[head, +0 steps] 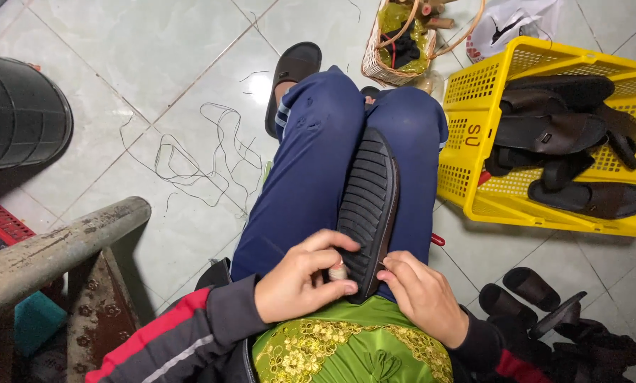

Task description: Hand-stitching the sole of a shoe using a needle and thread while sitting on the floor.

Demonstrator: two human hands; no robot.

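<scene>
A black ridged shoe sole (370, 202) lies sole-up between my knees, on my dark blue trousers (311, 177). My left hand (302, 278) grips its near end, thumb and fingers curled over the heel edge. My right hand (421, 294) pinches the sole's right edge close to the heel; whether it holds a needle or thread I cannot tell. A green embroidered cloth (350, 347) covers my lap just under both hands.
A yellow plastic basket (474, 128) with several dark sandals stands at the right. A wicker basket (375, 60) sits ahead of my knees. Loose thread (190, 159) lies on the tiled floor. A black bin (17, 110), a metal bar (56, 248), more sandal parts (538, 298).
</scene>
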